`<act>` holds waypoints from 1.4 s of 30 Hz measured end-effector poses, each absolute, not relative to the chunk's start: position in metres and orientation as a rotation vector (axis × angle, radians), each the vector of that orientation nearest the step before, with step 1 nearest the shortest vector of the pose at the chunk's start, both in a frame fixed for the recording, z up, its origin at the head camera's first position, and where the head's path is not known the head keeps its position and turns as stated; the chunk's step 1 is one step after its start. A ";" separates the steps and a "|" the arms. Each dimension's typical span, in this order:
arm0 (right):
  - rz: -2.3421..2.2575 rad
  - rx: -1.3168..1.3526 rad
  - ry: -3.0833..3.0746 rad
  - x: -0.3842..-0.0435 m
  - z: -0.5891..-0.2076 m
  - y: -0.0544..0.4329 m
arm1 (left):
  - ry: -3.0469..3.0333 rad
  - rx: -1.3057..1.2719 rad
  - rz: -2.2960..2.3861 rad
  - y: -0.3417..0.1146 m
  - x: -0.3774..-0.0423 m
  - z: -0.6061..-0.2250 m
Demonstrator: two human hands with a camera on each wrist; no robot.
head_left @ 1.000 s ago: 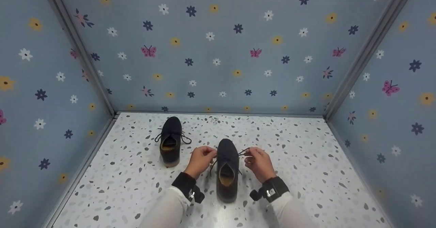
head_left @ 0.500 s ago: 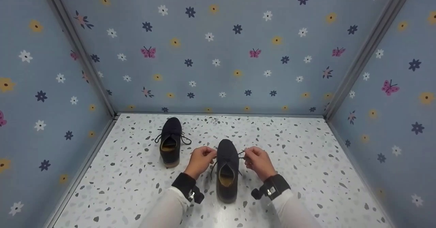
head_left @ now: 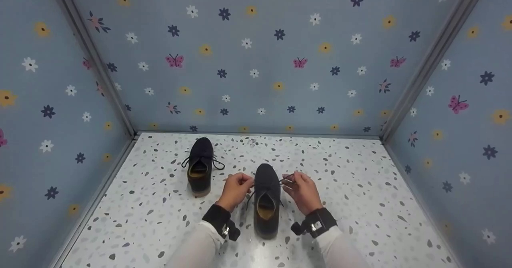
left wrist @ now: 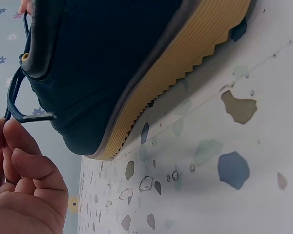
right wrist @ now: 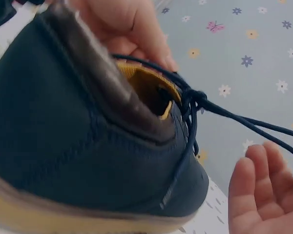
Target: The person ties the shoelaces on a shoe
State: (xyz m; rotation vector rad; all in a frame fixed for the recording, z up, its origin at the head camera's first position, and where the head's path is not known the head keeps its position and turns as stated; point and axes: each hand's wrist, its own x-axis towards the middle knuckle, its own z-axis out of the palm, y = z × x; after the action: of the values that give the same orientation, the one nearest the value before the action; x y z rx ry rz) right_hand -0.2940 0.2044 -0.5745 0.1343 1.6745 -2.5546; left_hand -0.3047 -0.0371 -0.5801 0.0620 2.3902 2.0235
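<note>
A dark navy lace-up shoe (head_left: 266, 177) with a tan sole stands between the two hands, toe pointing away. On its left side my left hand (head_left: 235, 191) pinches a shoelace strand; in the left wrist view the dark lace (left wrist: 11, 97) runs down to its thumb and fingertip. My right hand (head_left: 303, 192), on the other side, holds a lace loop pulled out from the knot (right wrist: 197, 98). The grip on that loop is cut off at the right wrist view's edge, while its other fingers (right wrist: 241, 183) spread loosely below. One loose lace end hangs over the shoe's side.
A matching shoe (head_left: 201, 150), its laces in a bow, stands further back to the left. The speckled white floor (head_left: 344, 172) is bounded by blue flowered panels (head_left: 256, 60) at the back and both sides, with grey metal frames (head_left: 96, 60) at the corners.
The right hand's lower fingers have loosened and reach toward the shoe, while the lace stretches up to its fingertips. The left hand and both shoes stay in place.
</note>
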 end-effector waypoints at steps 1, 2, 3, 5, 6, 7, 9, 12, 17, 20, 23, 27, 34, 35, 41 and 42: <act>-2.579 0.109 1.620 -0.294 -0.574 0.204 | 2.391 0.063 2.023 -0.037 -0.304 -0.580; -2.605 0.088 1.559 -0.293 -0.574 0.204 | 2.396 0.068 2.021 -0.036 -0.304 -0.580; -2.626 0.071 1.504 -0.293 -0.574 0.204 | 2.405 0.072 2.015 -0.036 -0.304 -0.580; -2.655 0.049 1.420 -0.291 -0.573 0.203 | 2.429 0.077 1.996 -0.036 -0.303 -0.579; -2.666 0.047 1.387 -0.291 -0.573 0.203 | 2.441 0.078 1.986 -0.035 -0.303 -0.579; -2.670 0.035 1.370 -0.291 -0.572 0.203 | 2.445 0.073 1.979 -0.036 -0.303 -0.578; -2.683 0.038 1.357 -0.290 -0.572 0.202 | 2.453 0.064 1.967 -0.036 -0.303 -0.578; -2.708 0.054 1.349 -0.291 -0.572 0.202 | 2.477 0.078 1.954 -0.037 -0.303 -0.578; -2.722 0.091 1.347 -0.292 -0.572 0.200 | 2.461 0.062 1.965 -0.040 -0.304 -0.578; -2.713 0.097 1.344 -0.292 -0.572 0.200 | 2.436 0.041 1.970 -0.042 -0.304 -0.580; -2.708 0.091 1.345 -0.293 -0.572 0.199 | 2.429 0.032 1.972 -0.044 -0.303 -0.581; -2.704 0.091 1.352 -0.294 -0.572 0.200 | 2.417 0.031 1.987 -0.046 -0.301 -0.581; -2.624 0.211 1.501 -0.301 -0.568 0.202 | 2.427 0.091 1.992 -0.046 -0.300 -0.583; -2.607 0.220 1.528 -0.302 -0.568 0.202 | 2.439 0.111 1.984 -0.046 -0.300 -0.583; -2.453 0.225 1.847 -0.310 -0.570 0.201 | 2.526 0.197 1.919 -0.046 -0.300 -0.586; -2.415 0.228 1.924 -0.312 -0.571 0.201 | 2.534 0.208 1.915 -0.046 -0.300 -0.586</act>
State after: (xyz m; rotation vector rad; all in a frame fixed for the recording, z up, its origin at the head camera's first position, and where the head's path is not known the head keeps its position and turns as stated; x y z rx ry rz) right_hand -0.3120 0.2011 -0.5715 0.2285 1.9238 -2.4155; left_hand -0.3005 -0.0464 -0.5860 0.2077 2.5343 1.9146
